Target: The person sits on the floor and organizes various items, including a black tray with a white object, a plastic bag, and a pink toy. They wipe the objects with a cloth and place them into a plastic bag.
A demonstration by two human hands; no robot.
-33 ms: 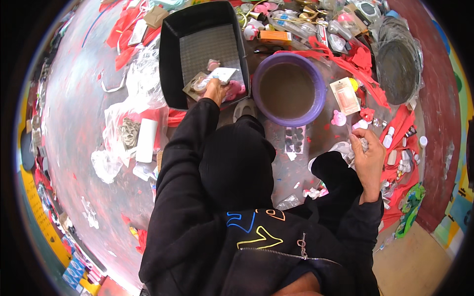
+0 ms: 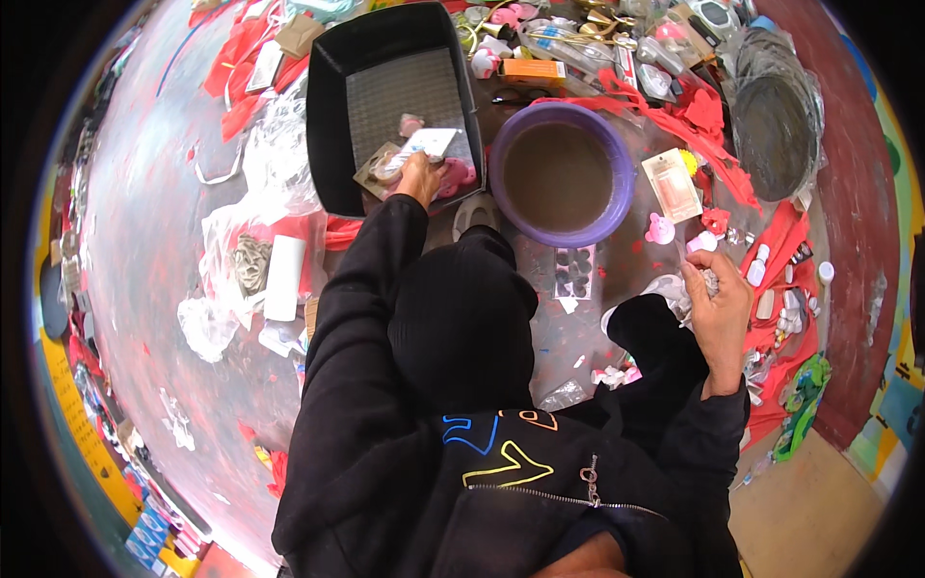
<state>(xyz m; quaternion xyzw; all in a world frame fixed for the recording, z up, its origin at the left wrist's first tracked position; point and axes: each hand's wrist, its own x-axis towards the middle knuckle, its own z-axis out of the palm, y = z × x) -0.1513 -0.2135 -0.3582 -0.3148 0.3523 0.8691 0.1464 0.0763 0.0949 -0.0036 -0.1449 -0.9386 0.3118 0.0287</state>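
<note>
Matched the earlier head view in every placing: no shift of hands or goods to be made out, so the sorting was judged to stand at the same step.

Stretched forward with the left hand over the near wall of the black tray, fingers closed on a flat white packet held just above the tray's ribbed bottom. Beside that hand, inside the tray's near right corner, lay small pink toys and a brownish card.

Kept the right hand raised near the right knee, well apart from the tray, fingers pinched on a small crumpled whitish piece; too small to tell its kind.

Between the two hands stood a purple basin with a dull brown inside, touching nothing held. To its right lay a blister card and red wrappers; further off, a round dark pan in clear plastic. All spread on a paint-stained floor, with a white roll at the left.
</note>
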